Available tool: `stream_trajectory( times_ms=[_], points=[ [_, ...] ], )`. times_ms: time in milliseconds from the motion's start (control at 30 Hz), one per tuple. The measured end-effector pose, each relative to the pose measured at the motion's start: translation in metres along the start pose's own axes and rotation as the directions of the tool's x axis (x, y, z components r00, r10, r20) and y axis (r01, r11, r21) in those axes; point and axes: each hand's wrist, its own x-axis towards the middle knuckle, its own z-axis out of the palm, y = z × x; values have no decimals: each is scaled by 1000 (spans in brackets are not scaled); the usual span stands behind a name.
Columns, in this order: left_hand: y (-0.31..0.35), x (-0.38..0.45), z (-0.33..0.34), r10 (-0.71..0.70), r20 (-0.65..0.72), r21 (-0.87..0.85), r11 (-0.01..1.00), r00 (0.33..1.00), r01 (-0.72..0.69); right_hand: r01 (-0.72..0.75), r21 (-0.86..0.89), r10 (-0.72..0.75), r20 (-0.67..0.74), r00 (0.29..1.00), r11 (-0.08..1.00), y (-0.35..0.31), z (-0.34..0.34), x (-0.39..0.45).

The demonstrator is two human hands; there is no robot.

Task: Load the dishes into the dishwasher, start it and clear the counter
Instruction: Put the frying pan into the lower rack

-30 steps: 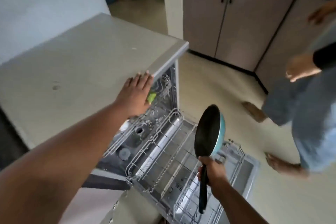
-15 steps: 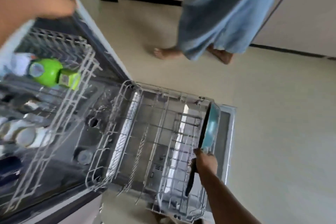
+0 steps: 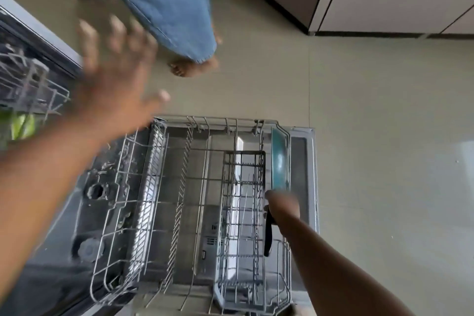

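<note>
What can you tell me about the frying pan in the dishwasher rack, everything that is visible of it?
The frying pan stands on its edge along the right side of the pulled-out lower rack, beside the cutlery basket. Its outer side looks teal and glossy; the inner side is hidden. A black handle points toward the camera. The right hand holds this handle where it meets the pan.
</note>
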Motion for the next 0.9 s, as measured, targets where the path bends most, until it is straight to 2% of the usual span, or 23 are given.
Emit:
stream_trajectory(
  times_ms=[33, 100, 133, 267, 700, 900],
  points=[
    [33, -20, 15, 43, 11, -83, 996, 999, -42, -4, 7, 4, 0, 1000, 1000, 1, 1, 2],
    [95, -62, 47, 203, 232, -169, 972, 951, -166, -10, 24, 10, 5, 1000, 1000, 3, 4, 6],
    [119, -83, 64, 217, 310, -186, 969, 925, -165, -13, 35, 13, 8, 1000, 999, 4, 6, 8],
    [160, -122, 118, 121, 415, -284, 959, 902, 2, 28, 5, -28, -40, 999, 1000, 10, 16, 18],
    [219, -174, 136, 148, 481, -383, 922, 864, 56, 62, -34, -65, -101, 993, 997, 12, 29, 17],
    [243, -196, 138, 175, 603, -417, 901, 778, 120, -18, -51, 17, -37, 999, 999, 12, 28, 20]
  ],
)
